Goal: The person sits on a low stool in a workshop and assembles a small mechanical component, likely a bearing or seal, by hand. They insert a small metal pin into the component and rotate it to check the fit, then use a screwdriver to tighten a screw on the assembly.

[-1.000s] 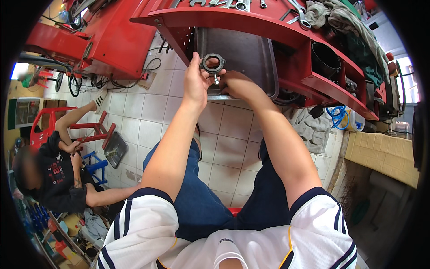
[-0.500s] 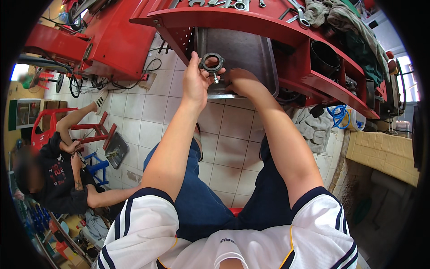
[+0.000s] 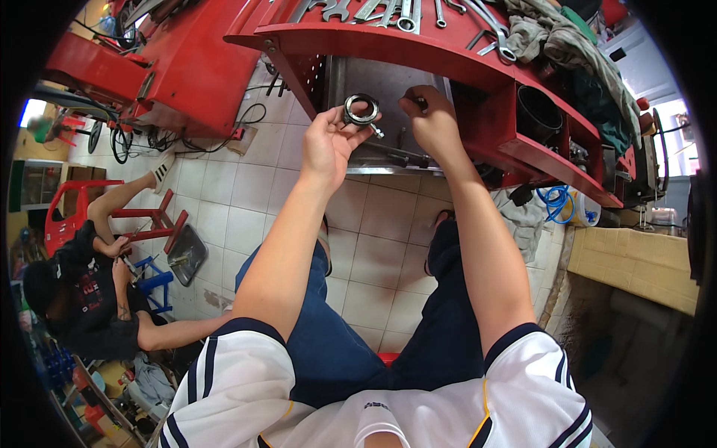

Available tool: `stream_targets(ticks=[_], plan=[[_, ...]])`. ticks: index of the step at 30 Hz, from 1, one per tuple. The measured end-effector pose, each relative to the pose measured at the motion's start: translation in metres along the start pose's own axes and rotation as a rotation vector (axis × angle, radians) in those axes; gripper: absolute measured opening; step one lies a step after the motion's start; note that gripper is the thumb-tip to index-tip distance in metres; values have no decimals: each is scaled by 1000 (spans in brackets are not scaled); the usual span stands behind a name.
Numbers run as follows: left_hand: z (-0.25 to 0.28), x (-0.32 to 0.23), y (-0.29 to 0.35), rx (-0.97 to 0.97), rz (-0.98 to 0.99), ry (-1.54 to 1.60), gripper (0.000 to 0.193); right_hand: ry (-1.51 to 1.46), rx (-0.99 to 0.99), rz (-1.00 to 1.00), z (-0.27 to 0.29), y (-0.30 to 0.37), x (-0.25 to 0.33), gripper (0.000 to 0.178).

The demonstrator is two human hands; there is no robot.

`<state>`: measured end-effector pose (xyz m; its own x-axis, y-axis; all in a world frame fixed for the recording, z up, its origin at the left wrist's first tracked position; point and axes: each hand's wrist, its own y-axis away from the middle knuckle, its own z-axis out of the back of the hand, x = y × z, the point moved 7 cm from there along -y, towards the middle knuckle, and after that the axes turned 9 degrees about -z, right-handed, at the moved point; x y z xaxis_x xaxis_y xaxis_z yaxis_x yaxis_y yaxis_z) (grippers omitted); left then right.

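Observation:
My left hand (image 3: 326, 149) is closed on a dark metal ring clamp (image 3: 361, 110) with a shiny bolt (image 3: 378, 132) sticking out of its lower side. The ring is tipped so that its round opening faces up. To its right, my right hand (image 3: 435, 123) is raised over the grey metal tray (image 3: 355, 71), fingers curled and pressed together. Something small and dark shows at those fingertips, too little to name. Below the two hands, thin dark rod-like pieces (image 3: 399, 155) lie near the tray's front edge.
A red workbench (image 3: 373, 36) arches over the tray, with several wrenches (image 3: 405, 16) on top. Rags (image 3: 571, 33) lie at its right end, above a black round container (image 3: 539, 110). At left, a person (image 3: 89, 299) sits beside a red stool (image 3: 168, 224). Cardboard (image 3: 635, 261) stands at right.
My right hand has lifted from the tray's front edge, moving up and right. The ring clamp has turned in my left hand and shifted slightly right. The dark rod-like pieces now show.

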<state>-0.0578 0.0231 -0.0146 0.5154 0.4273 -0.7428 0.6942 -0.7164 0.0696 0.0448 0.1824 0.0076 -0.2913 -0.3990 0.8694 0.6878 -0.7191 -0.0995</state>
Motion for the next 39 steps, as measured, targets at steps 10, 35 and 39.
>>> stream_targets(ticks=[10,35,39], plan=[[-33,16,10,311,110,185,33,-395,-41,61,27,27,56,9],[-23,49,22,184,299,-90,17,311,106,204,37,54,100,14],[-22,46,21,202,263,-140,15,264,149,223,37,55,98,13]])
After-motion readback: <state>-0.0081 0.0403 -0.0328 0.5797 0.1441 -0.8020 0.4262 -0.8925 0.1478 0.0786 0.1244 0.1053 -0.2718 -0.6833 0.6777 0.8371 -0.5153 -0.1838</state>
